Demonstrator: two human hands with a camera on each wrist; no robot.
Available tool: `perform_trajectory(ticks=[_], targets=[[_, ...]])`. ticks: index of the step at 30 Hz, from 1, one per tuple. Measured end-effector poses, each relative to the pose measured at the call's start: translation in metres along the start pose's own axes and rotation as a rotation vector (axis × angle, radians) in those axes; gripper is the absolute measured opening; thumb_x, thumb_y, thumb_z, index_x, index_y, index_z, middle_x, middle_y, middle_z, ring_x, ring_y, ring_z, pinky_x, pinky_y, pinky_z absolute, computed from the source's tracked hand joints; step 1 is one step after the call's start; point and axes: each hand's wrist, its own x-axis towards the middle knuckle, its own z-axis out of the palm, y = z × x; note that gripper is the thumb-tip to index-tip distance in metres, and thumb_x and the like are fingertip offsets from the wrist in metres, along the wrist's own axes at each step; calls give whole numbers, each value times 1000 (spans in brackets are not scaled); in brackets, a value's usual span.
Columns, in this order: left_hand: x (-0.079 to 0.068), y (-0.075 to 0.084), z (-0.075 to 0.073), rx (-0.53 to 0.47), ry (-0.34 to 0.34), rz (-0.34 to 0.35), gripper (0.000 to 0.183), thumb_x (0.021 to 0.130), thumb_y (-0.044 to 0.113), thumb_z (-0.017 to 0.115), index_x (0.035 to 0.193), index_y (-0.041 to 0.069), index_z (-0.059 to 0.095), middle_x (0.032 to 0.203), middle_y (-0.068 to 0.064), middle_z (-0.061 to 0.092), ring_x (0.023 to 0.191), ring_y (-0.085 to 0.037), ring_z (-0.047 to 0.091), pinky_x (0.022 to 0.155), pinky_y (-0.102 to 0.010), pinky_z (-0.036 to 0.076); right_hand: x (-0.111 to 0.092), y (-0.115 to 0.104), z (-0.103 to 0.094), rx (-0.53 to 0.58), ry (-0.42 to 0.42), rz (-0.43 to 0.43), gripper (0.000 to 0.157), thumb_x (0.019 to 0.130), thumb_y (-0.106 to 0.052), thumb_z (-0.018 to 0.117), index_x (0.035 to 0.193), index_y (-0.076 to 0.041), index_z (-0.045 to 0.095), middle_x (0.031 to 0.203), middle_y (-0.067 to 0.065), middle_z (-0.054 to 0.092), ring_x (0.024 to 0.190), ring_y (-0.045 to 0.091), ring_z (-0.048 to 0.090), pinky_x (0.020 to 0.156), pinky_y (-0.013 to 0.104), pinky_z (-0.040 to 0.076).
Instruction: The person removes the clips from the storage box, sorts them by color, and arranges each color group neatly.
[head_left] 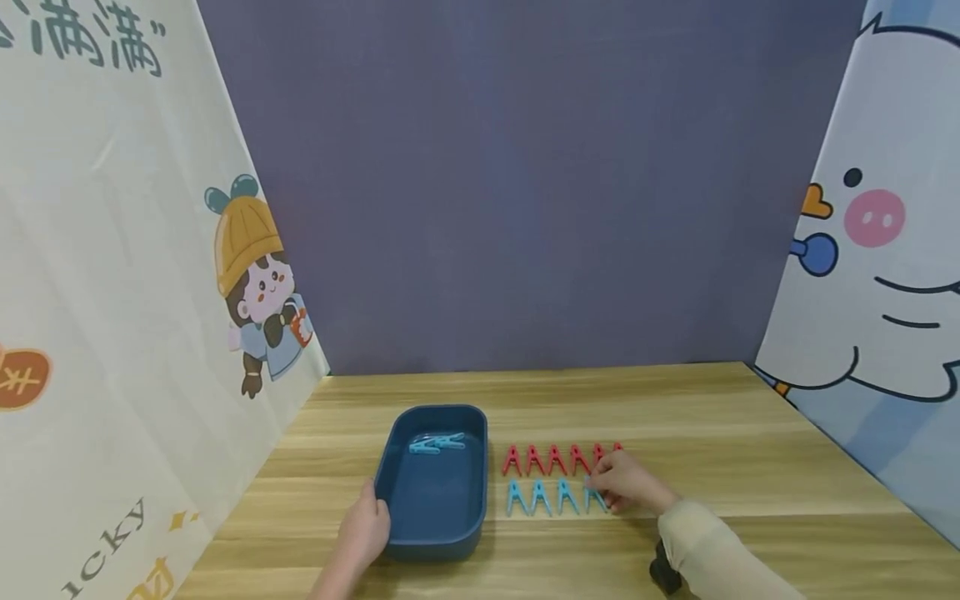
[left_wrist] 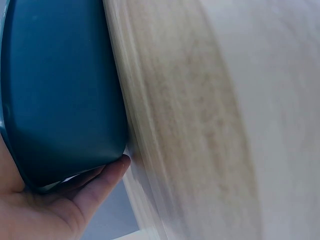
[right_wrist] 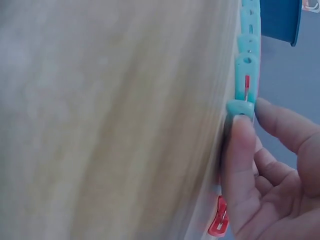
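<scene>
My left hand point(head_left: 364, 527) grips the near-left wall of a deep blue plastic box point(head_left: 431, 547), its fingers lying along the outside in the left wrist view. Inside the box, toward the far end, lie light blue clothespins point(head_left: 437, 443). To the right of the box several light blue clothespins point(head_left: 538, 497) stand in a row. At the right end of that row my right hand point(head_left: 630, 482) pinches a light blue clothespin point(right_wrist: 241, 107) between thumb and index finger. Behind runs a row of red clothespins point(head_left: 556, 460), its right end partly hidden by this hand.
The wood-patterned table point(head_left: 720, 433) runs back to a dark grey-blue panel point(head_left: 525, 183). Printed sheets point(head_left: 112, 250) close off both sides. A black object point(head_left: 663, 571) shows beside the right sleeve. One red clothespin point(right_wrist: 218, 217) appears low in the right wrist view.
</scene>
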Motion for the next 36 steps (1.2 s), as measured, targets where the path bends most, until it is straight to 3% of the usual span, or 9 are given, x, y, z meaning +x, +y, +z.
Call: perform_trajectory(ticks=[9, 12, 20, 28, 36], targets=[[0, -1, -1, -10, -3, 5, 47, 92, 4, 29, 130, -24, 24, 124, -43, 37, 113, -52, 40, 90, -58, 38, 5, -3, -9, 60, -42, 9, 13, 88, -10, 60, 84, 2, 56, 68, 6, 53, 52, 13, 50, 45, 24, 47], [0, -1, -1, -9, -2, 13, 47, 92, 4, 29, 129, -24, 25, 123, -44, 37, 113, -52, 41, 89, -57, 39, 7, -10, -16, 80, -47, -14, 15, 89, -11, 58, 83, 2, 54, 66, 6, 54, 52, 13, 50, 45, 24, 45], [-1, -1, 0, -3, 21, 24, 46, 91, 3, 31, 128, -24, 27, 119, -44, 41, 109, -52, 44, 88, -57, 40, 10, -33, -24, 110, -47, -33, 21, 90, -12, 55, 99, 7, 55, 71, 15, 59, 52, 13, 50, 46, 26, 44], [-1, -1, 0, 2, 41, 45, 47, 90, 3, 32, 127, -25, 27, 117, -44, 43, 107, -52, 46, 88, -57, 41, 15, -52, -21, 144, -77, -42, 28, 92, -17, 54, 105, 8, 51, 66, 9, 52, 52, 14, 43, 49, 30, 42], [0, -3, 1, 1, 41, 36, 46, 90, 3, 32, 127, -25, 28, 117, -44, 43, 108, -52, 46, 88, -57, 40, 21, -69, -15, 69, -38, -56, 29, 91, -21, 57, 106, 4, 55, 79, 14, 57, 59, 21, 54, 56, 40, 50]])
